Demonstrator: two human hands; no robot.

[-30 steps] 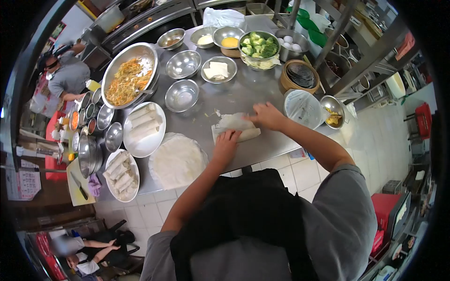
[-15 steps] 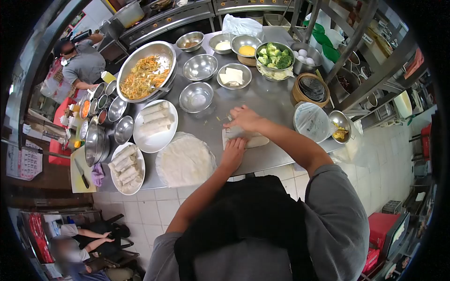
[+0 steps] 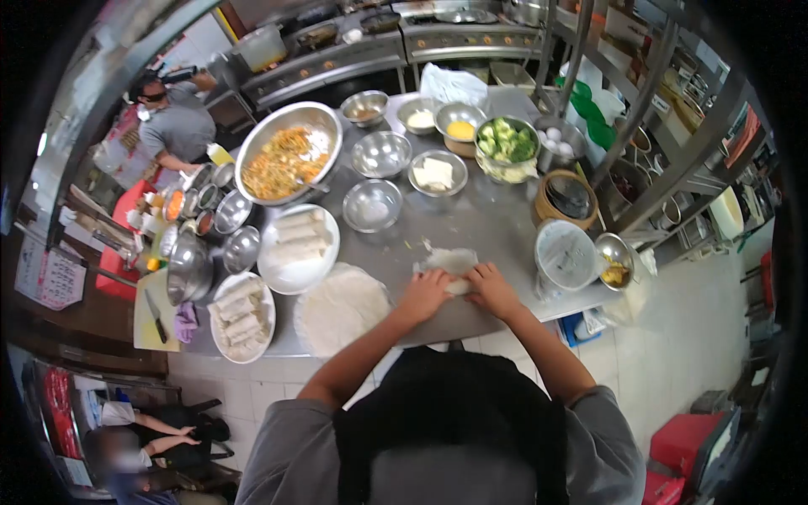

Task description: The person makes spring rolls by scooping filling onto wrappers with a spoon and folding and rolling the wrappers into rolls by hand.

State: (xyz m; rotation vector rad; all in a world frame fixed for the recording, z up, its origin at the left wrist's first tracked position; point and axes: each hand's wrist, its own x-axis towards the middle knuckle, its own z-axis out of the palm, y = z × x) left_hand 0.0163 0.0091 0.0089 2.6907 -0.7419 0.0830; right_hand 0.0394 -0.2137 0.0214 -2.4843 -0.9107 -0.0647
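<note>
On the steel table in front of me lies a partly rolled spring roll (image 3: 454, 263), its pale wrapper spread flat on the far side. My left hand (image 3: 426, 292) presses its fingers on the near left end, closed over the roll. The right end is gripped by my right hand (image 3: 493, 289), fingers curled over it. Beside my left forearm is a stack of round wrappers (image 3: 343, 310). Finished spring rolls (image 3: 301, 239) lie on a white oval plate (image 3: 273, 279), and more rolls (image 3: 241, 318) fill a second white plate (image 3: 260, 352).
A large bowl of shredded vegetable filling (image 3: 282, 172) stands at the back left. Metal bowls, broccoli (image 3: 508, 141) and eggs (image 3: 555, 140) line the back. A plastic tub (image 3: 565, 255) is on the right. A knife (image 3: 156, 316) lies on a cutting board at far left. Co-workers are at left.
My right hand has moved from the wrapper's far left corner to the roll's right end. My left hand stays on the left end. The wrapper is now rolled narrower, and the view has shifted.
</note>
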